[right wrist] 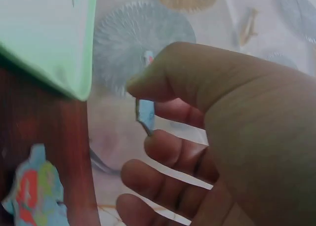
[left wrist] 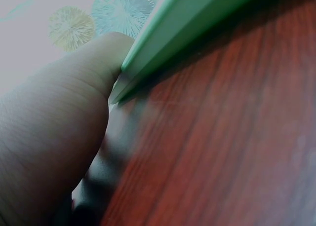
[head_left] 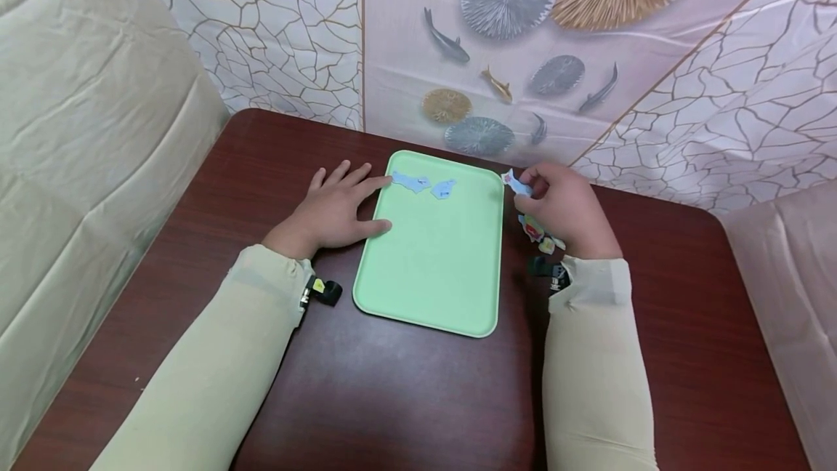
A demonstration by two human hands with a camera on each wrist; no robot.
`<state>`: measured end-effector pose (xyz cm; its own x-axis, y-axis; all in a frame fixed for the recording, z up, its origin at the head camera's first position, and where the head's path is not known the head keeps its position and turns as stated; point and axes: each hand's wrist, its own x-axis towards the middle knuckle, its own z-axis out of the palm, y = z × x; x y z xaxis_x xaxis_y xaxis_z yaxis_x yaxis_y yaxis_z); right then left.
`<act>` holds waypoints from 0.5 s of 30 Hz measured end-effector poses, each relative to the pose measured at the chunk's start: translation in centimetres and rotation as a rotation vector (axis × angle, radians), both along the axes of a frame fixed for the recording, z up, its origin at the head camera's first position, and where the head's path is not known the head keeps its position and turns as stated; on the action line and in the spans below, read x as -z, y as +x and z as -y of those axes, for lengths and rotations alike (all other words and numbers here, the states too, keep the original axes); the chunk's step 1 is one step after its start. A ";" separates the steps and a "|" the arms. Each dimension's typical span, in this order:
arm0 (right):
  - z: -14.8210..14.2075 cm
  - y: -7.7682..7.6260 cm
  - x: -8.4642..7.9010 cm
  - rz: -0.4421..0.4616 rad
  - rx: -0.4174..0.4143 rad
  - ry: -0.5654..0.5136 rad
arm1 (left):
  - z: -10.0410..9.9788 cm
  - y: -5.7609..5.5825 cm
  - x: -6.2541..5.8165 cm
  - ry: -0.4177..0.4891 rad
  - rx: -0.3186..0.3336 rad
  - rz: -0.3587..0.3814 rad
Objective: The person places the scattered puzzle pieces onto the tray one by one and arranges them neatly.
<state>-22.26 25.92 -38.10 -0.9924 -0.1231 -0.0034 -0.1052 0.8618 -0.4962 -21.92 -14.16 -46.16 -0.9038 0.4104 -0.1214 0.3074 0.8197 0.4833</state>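
Observation:
My right hand (head_left: 564,206) pinches a light-blue puzzle piece (head_left: 516,183) between thumb and fingers, just off the right edge of the green tray (head_left: 428,260). In the right wrist view the held puzzle piece (right wrist: 145,112) is seen nearly edge-on. Two pale-blue puzzle pieces lie near the tray's far end, one at the left (head_left: 410,181) and a smaller one (head_left: 443,189) beside it. With fingers spread, my left hand (head_left: 330,213) rests at the tray's left rim, its thumb and index finger reaching over the edge.
More colourful puzzle pieces (head_left: 532,229) lie on the dark wooden table (head_left: 392,398) under and beside the right hand, partly hidden by it. A patterned cloth (head_left: 418,86) hangs behind the table's far edge.

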 end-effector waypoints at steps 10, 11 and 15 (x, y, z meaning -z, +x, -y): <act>1.8 -0.8 1.6 -0.027 -0.004 -0.001 | 0.0 0.1 0.1 0.001 0.001 0.000; 1.9 -0.8 1.7 -0.029 -0.003 0.000 | 0.0 0.1 0.1 0.000 0.001 -0.001; 2.6 -1.1 2.4 -0.048 -0.015 0.010 | 0.0 0.0 0.1 -0.002 0.002 -0.004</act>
<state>-23.34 23.32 -40.48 -0.9895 -0.1383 0.0429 -0.1418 0.8651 -0.4812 -21.89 -14.15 -46.24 -0.9035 0.4118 -0.1187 0.3106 0.8200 0.4807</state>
